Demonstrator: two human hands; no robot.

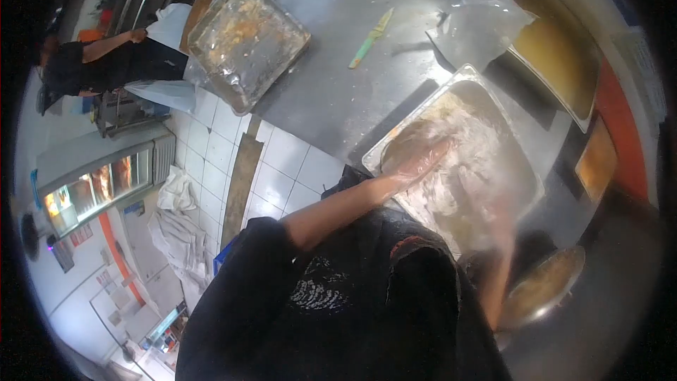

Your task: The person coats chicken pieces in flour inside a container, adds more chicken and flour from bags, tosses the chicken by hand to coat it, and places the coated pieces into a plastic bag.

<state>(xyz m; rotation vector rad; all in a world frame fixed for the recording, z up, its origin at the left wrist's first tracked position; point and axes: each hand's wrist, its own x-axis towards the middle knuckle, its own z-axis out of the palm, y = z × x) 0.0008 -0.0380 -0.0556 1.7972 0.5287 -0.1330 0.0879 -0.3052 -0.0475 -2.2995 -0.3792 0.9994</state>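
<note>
A rectangular metal tray (525, 152) in front of me holds a white, floury mass (462, 116) with lumps in it. My left hand (427, 160) reaches into the tray from the left. Its fingers look stretched out and touch the floury mass, and a shiny film like a clear glove covers it. My right hand (501, 215) is over the tray's near right part, blurred by haze, so its fingers cannot be made out. Close to my right forearm is a round metal bowl or sieve (575, 268) with brownish contents.
A green-handled knife (364, 51) lies on the steel table (321, 92). Another metal tray (297, 37) with crumbs and residue sits at the table's left edge. Clear plastic bags (479, 25) and a yellowish-filled tray (557, 56) stand at the back right. A co-worker (106, 63) holds white bags.
</note>
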